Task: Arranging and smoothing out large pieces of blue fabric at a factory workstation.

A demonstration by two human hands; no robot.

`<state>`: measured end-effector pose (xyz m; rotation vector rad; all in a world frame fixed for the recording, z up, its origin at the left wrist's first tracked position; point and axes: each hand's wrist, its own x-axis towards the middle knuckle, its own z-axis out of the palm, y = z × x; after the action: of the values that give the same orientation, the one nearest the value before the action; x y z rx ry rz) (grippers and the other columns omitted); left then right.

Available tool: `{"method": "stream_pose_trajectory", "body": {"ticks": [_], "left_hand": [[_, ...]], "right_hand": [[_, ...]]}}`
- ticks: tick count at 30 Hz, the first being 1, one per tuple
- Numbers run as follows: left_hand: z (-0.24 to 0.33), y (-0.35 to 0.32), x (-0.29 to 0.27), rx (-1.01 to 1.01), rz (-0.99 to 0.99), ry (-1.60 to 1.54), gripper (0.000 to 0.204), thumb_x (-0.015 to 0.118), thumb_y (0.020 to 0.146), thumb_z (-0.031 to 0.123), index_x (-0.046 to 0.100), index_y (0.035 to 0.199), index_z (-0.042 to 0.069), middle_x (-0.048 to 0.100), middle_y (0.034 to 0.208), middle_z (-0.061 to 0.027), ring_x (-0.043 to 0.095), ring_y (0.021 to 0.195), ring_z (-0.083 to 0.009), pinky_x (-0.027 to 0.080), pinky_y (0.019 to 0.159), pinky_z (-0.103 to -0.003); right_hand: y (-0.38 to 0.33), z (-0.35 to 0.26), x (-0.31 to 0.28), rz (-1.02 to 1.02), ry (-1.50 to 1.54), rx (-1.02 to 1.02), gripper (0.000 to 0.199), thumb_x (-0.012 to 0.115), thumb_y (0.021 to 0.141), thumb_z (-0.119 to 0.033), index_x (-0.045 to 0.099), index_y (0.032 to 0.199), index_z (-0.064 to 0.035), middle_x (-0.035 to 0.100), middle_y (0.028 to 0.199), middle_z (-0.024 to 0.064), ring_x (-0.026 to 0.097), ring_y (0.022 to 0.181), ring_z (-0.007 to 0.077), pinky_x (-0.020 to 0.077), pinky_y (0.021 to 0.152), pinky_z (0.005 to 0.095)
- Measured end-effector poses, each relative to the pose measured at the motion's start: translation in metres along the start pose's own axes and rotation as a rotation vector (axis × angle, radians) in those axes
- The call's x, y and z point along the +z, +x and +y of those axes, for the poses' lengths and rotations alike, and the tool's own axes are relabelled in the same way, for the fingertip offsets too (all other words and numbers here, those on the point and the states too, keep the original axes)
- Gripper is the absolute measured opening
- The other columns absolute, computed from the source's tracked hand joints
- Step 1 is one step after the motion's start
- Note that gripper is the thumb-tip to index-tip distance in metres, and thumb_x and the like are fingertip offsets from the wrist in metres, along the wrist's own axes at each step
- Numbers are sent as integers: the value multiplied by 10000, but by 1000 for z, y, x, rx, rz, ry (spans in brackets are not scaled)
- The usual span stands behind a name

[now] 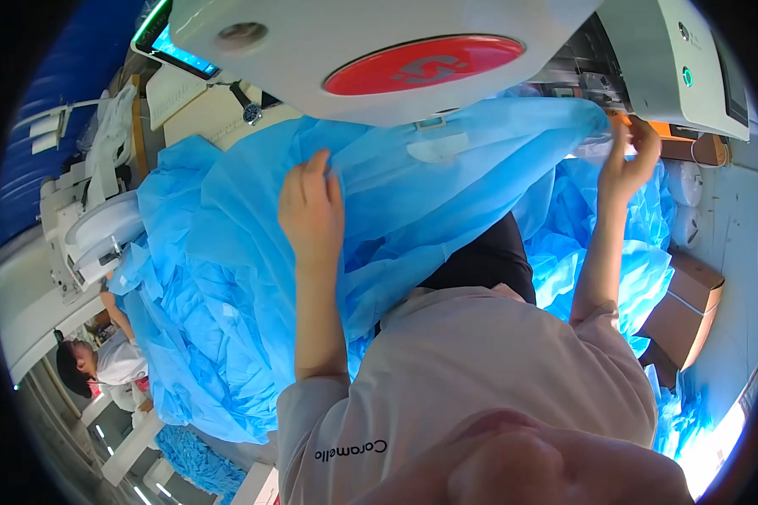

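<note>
A large sheet of thin, see-through light-blue fabric [446,181] stretches across the front of me, under the white sewing machine head [312,59]. My left hand [312,206] rests on its left part, palm down and fingers stretched out. My right hand [630,160] is raised at the fabric's far right end, beside the machine's right part. Its thumb and fingers stand apart, and I see nothing between them. The fabric runs down over my lap and joins a big crumpled heap of blue fabric [219,337] on the left.
More blue fabric [564,244] is bunched at my right, next to a cardboard box [686,307]. A wristwatch [248,109] lies on the tabletop at the back left, below a lit screen [181,55]. Another person [118,362] sits at the far left, near another white machine [93,227].
</note>
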<state>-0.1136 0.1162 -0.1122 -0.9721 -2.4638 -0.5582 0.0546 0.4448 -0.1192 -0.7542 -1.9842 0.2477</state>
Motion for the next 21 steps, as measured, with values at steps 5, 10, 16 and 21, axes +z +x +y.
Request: {"method": "stream_pose_trajectory", "body": {"ticks": [5,10,16,21], "left_hand": [[-4,-9,-37,-228,-162,-323,171,642,771,13,642,935,59,592,842,-68,581,691,-208,456,571,-300],[-11,-6,-44,-496,-552,-223,136,655,792,38,630,925,25,546,669,-88,492,533,-161,399,507,-282],[-29,-11,-23,-578,-229,-253,93,656,802,83,658,876,27,558,644,-82,490,520,-163,387,496,-310],[-53,-51,-74,-591,-413,-23,111,604,833,76,649,922,25,544,637,-89,480,516,-181,400,506,-335]], "right_hand": [[-21,-43,5,-91,270,-222,154,645,767,12,586,909,2,593,855,107,547,760,209,433,710,286],[-18,-80,36,-179,463,-320,209,700,683,14,605,865,-25,596,813,94,548,756,263,431,691,345],[-8,-95,53,-302,389,-402,230,700,720,-79,594,920,-39,587,888,105,541,807,284,415,701,355],[-13,-83,53,-388,214,-244,158,629,823,-51,534,944,-17,625,738,118,603,644,297,464,558,375]]}}
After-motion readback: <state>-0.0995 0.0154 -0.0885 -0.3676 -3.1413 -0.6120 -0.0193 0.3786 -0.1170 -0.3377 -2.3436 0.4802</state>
